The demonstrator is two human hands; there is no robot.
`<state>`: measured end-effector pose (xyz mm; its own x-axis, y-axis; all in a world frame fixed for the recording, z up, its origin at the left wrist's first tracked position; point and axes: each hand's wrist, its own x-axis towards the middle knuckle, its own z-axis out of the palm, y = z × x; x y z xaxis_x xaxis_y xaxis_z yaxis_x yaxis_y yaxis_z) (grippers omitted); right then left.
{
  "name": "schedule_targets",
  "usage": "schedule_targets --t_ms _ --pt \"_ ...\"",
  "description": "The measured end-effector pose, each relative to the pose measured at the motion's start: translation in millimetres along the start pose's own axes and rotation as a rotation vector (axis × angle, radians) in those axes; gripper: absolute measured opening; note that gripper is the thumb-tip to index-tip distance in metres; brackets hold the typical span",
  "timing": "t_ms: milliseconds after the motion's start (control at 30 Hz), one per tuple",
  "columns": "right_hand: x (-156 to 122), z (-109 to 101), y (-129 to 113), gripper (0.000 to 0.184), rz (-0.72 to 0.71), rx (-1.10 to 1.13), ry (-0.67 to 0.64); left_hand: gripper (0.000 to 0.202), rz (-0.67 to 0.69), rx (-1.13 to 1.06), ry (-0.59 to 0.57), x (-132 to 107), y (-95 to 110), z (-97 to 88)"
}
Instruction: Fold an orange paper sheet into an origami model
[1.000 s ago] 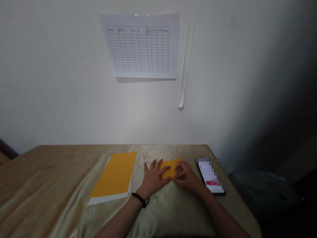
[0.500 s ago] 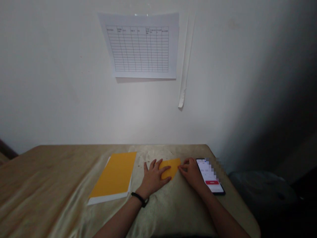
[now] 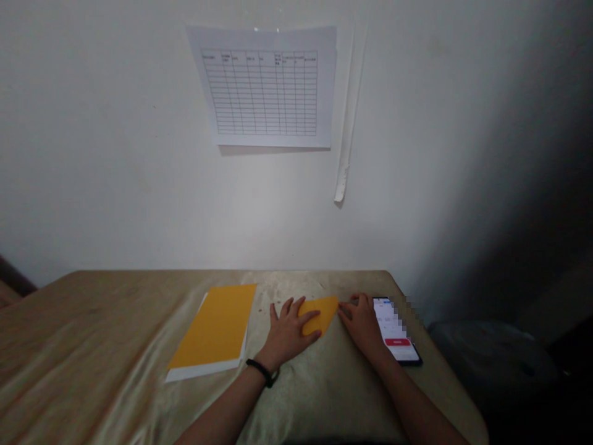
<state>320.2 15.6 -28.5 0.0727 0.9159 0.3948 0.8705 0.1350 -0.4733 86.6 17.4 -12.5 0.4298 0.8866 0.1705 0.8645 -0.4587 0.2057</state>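
A small folded piece of yellow paper [image 3: 325, 311] lies on the cloth-covered table, its right side narrowing to a corner. My left hand [image 3: 288, 329], fingers spread, rests flat on the left part of this paper and hides some of it. At the paper's upper right corner, my right hand [image 3: 364, 324] has its thumb and fingers pinched together on the tip. A black band [image 3: 262, 371] circles my left wrist.
Yellow sheets [image 3: 215, 327] with white paper beneath lie left of my hands. A phone [image 3: 398, 353] with a lit screen lies close by my right hand. The tan cloth [image 3: 115, 346] has folds on the left. A printed table sheet [image 3: 266, 93] hangs on the wall.
My right hand has shifted slightly up and right, along the paper's corner. The left hand stays in place on the paper.
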Motion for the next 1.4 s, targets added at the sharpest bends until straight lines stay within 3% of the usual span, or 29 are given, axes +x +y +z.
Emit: schedule_targets --t_ms 267,1400 --pt "-1.9 -3.5 -11.6 0.016 0.002 0.004 -0.064 0.043 -0.001 -0.003 0.015 0.6 -0.6 1.7" --pt "-10.5 5.9 -18.5 0.002 -0.201 0.268 -0.312 0.049 -0.012 0.018 -0.007 2.1 -3.6 3.9"
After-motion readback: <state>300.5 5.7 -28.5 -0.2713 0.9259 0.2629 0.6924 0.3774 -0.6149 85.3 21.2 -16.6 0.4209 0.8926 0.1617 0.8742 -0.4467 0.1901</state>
